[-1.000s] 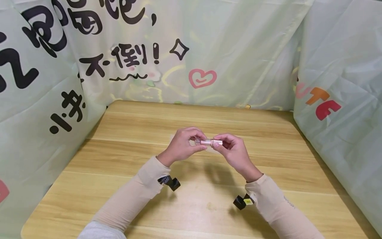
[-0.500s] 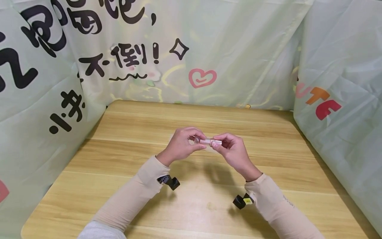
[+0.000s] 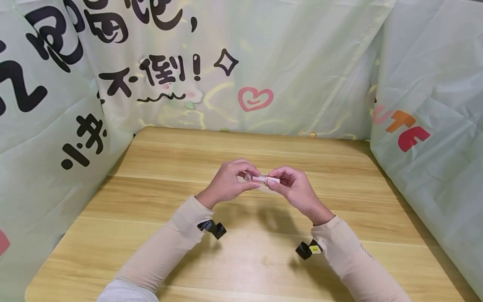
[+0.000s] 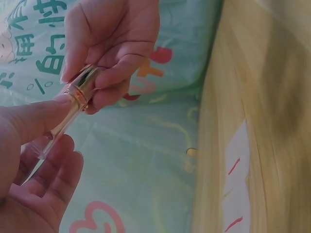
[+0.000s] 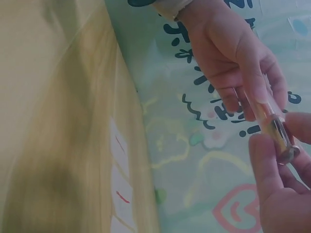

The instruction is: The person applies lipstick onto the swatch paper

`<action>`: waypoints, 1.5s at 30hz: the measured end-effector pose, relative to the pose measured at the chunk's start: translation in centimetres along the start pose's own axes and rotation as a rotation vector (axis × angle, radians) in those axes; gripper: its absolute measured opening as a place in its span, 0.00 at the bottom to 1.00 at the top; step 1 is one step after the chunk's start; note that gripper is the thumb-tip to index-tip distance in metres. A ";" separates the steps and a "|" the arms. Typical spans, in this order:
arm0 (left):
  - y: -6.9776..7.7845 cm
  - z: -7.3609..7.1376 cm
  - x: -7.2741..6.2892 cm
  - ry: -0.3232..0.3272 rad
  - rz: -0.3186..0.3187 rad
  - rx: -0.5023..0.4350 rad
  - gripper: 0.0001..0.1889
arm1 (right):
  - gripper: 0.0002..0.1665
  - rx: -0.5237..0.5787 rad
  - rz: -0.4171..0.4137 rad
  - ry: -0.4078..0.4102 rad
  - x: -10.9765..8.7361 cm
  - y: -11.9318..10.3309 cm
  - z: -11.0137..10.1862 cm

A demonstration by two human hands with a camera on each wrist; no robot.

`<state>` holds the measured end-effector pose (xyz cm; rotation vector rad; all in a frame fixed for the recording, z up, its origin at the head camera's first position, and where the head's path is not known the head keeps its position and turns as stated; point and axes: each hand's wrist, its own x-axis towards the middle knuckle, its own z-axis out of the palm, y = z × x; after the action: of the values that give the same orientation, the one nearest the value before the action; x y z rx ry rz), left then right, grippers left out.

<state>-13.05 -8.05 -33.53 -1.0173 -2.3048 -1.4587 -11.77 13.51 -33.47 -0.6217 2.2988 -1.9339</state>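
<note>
Both hands hold a slim lipstick tube (image 3: 260, 179) between them over the table, lying crosswise in the head view. One half is clear with pink inside, the other shiny gold. My left hand (image 3: 230, 181) pinches the clear end between thumb and fingers; in the left wrist view its thumb lies along the tube (image 4: 77, 93). My right hand (image 3: 296, 186) grips the gold end with thumb and fingertips. The right wrist view shows the round metal base of the tube (image 5: 286, 153) between the right fingers. Part of each end is hidden by fingers.
Beneath and behind the hands, a white paper strip (image 4: 236, 182) with short red strokes lies on the wooden table (image 3: 241, 251). Printed cloth curtains (image 3: 302, 63) stand along the back and both sides. A small black camera (image 3: 216, 230) is strapped to each wrist.
The right hand and wrist have risen and turned very slightly. Both hands keep their hold on the lipstick tube, which stays in nearly the same place.
</note>
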 end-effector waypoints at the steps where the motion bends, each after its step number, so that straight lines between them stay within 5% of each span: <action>1: 0.0 0.0 0.0 -0.003 0.001 0.004 0.12 | 0.08 -0.002 0.007 -0.011 0.0 0.0 -0.1; 13: 0.0 -0.3 0.2 -0.041 -0.012 0.017 0.12 | 0.09 -0.033 0.071 -0.090 0.4 -0.1 -0.7; 27: -0.4 -1.1 0.0 -0.055 -0.128 0.004 0.15 | 0.09 -0.055 0.096 -0.020 0.3 0.4 -1.3; 45: -2.0 -2.4 -1.2 -0.012 -0.182 -0.018 0.14 | 0.09 0.098 0.184 0.095 0.3 2.6 -3.5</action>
<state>-13.85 -11.16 -34.41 -0.8419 -2.4527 -1.5460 -13.77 17.02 -35.16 -0.3045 2.2086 -2.0129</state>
